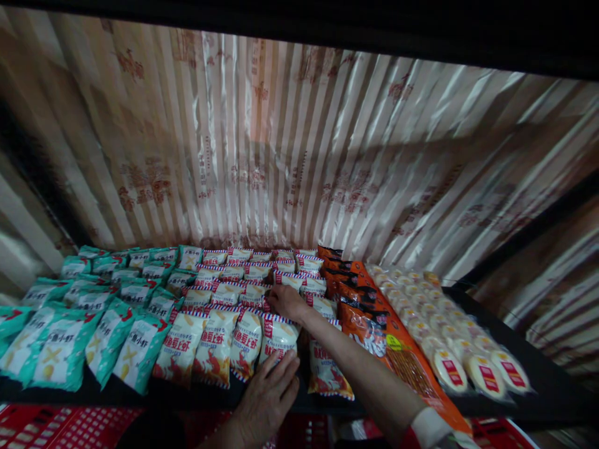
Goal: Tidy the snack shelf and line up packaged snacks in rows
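Right hand (286,304) among white bags (246,340), fingertips obscured; left hand (269,399) covers one's base.

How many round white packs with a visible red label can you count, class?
3: left pack, middle pack and right pack, in a row at the front right. More red labels may be hidden behind.

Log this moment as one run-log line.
left hand: at front white snack bag | right hand: among white bags behind | teal bags: left side | orange packs, round packs: right side

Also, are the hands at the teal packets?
No, the left hand and right hand are both at the white-and-red packets, to the right of the teal packets.
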Tool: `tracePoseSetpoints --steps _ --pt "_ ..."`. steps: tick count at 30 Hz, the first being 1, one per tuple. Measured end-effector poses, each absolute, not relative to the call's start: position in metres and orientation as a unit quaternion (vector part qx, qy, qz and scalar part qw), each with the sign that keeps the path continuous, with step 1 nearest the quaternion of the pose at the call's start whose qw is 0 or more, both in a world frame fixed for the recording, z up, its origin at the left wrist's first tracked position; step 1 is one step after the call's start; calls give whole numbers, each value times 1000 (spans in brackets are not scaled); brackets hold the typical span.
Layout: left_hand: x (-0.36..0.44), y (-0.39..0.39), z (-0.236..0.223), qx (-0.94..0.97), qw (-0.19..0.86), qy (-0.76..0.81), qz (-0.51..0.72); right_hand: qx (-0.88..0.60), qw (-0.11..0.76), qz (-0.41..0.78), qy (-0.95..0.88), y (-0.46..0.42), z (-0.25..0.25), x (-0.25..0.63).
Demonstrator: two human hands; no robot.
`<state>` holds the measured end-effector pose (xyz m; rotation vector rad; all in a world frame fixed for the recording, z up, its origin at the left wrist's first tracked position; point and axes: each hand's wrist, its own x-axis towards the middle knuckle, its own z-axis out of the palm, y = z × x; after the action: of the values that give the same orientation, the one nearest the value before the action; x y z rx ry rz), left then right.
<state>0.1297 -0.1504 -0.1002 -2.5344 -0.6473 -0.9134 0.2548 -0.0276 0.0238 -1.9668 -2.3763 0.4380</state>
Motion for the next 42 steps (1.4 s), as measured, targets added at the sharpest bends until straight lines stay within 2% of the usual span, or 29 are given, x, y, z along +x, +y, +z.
tracePoseSetpoints --steps 9,14,19,25,42 --pt "129 -150 -99 -899 179 -231 -327 -603 62 175 -776 -28 22 265" --pt "128 -151 -98 -901 191 -232 -313 -656 116 87 -741 -27 29 283" --pt "129 -151 -97 -896 189 -233 -328 -715 77 12 -695 -16 33 310" --pt "129 -150 -95 -896 204 -229 -322 -680 66 46 -729 2 20 320" --pt "128 -148 -91 -891 205 -223 -338 -701 43 57 -709 18 13 306"
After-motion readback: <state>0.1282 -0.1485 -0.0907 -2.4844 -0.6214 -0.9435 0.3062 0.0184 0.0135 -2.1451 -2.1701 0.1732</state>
